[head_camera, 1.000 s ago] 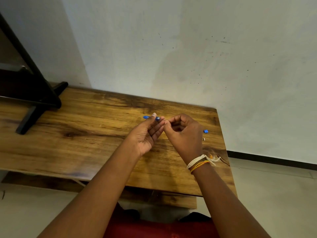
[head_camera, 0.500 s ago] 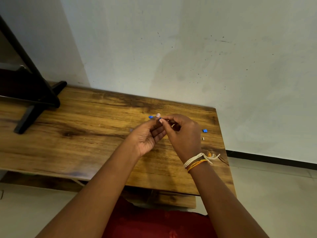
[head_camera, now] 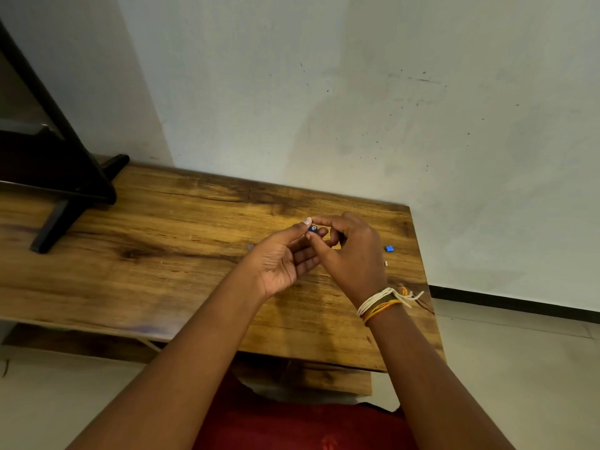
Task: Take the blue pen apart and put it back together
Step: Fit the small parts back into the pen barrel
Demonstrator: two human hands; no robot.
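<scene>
Above the wooden table (head_camera: 162,254), both hands meet near its far right part. Between the left hand (head_camera: 282,259), palm up with fingers loosely curled, and the right hand (head_camera: 352,254) sits the blue pen (head_camera: 313,228), seen end-on as a small dark blue round tip; most of it is hidden by the fingers. The left thumb and fingertips pinch that end, and the right hand's thumb and forefinger close around it from the other side. Thread bands (head_camera: 381,303) in white and orange wrap the right wrist. On the table to the right of the hands lies a small blue piece (head_camera: 389,248), and just nearer a tiny white bit (head_camera: 386,263), both apart from the hands. A black stand (head_camera: 65,196) rests at the table's left end.
</scene>
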